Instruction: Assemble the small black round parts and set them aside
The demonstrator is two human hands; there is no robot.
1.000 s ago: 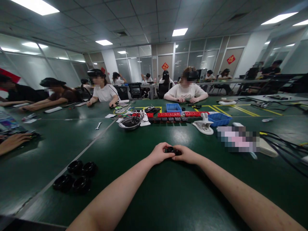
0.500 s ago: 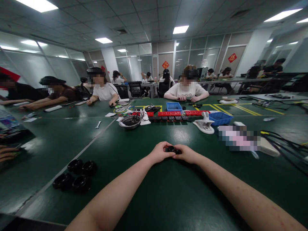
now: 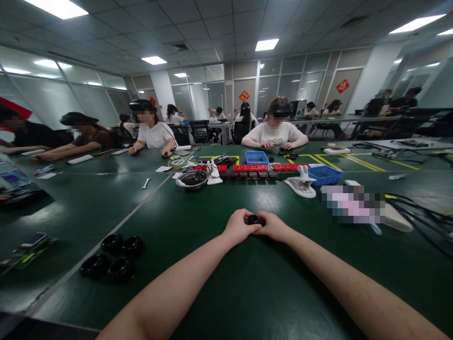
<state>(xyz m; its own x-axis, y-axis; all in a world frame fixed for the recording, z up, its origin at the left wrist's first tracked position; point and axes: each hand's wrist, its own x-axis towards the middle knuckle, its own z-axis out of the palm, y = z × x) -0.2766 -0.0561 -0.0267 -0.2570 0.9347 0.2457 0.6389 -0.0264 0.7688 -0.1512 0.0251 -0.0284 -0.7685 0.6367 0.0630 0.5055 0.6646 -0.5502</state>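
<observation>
Both of my hands meet over the green table in the middle of the head view. Between them is a small black round part (image 3: 254,219) with a ring-like top. My left hand (image 3: 239,227) grips it from the left, fingers curled round it. From the other side my right hand (image 3: 275,227) closes on the part with thumb and fingers. Much of the part is covered by the fingers, so its exact kind does not show. Left of my left forearm, several black round cup-like pieces (image 3: 121,269) stand grouped on the table.
A circuit board (image 3: 33,250) lies at far left, a wrench (image 3: 146,183) farther back. Beyond my hands are a metal bowl (image 3: 191,181), a red power strip (image 3: 249,167), a white clamp (image 3: 300,182) and a blue bin (image 3: 324,175). Black cables (image 3: 421,219) run at right. People sit opposite.
My hands have drawn slightly closer together around the black part, covering more of it. At far left, another person's hand has left the view and the circuit board shows there.
</observation>
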